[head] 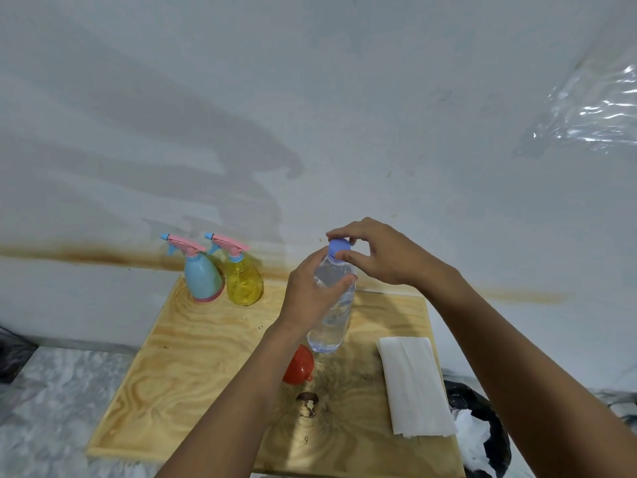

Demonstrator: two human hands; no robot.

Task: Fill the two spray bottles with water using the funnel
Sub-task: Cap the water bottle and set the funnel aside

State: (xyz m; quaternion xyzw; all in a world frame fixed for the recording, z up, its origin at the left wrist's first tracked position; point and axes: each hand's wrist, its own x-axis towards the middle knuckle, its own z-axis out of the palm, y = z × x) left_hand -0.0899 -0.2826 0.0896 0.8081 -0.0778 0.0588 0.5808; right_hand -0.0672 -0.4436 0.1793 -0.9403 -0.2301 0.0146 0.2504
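A clear water bottle [332,319] full of water is held a little above the wooden board [193,367]. My left hand [310,298] grips its upper body. My right hand [375,253] pinches its blue cap [338,248] between thumb and fingers. A blue spray bottle [201,277] and a yellow spray bottle [243,279], both with pink trigger heads on, stand side by side at the board's far left corner. A red funnel [298,365] lies on the board just under the bottle, partly hidden by my left forearm.
A folded white cloth [413,384] lies on the right side of the board. A black bin with a white bag [479,432] sits beside the board's right edge. A white wall rises right behind the board. A dark knot [307,405] marks the wood.
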